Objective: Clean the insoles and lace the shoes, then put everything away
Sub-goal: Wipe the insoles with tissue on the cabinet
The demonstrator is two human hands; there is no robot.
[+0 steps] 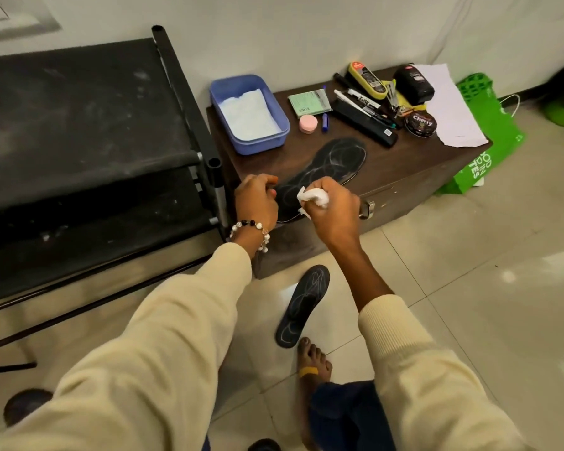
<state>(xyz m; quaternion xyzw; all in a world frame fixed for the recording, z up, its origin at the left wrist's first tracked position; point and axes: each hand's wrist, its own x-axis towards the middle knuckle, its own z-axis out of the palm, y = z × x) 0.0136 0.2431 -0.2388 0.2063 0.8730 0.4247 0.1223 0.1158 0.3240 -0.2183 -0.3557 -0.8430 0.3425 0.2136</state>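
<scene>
A black insole with pale line markings lies on the dark wooden box. My left hand grips its heel end at the box's near-left corner. My right hand holds a crumpled white tissue pressed on the insole's heel half. A second black insole lies on the tiled floor in front of the box, between my arms. No shoes or laces are visible.
On the box stand a blue tub with white tissue, a green packet, a pink jar, markers, a polish tin, brushes and white paper. A black shoe rack stands left, a green bag right. My bare foot stands below.
</scene>
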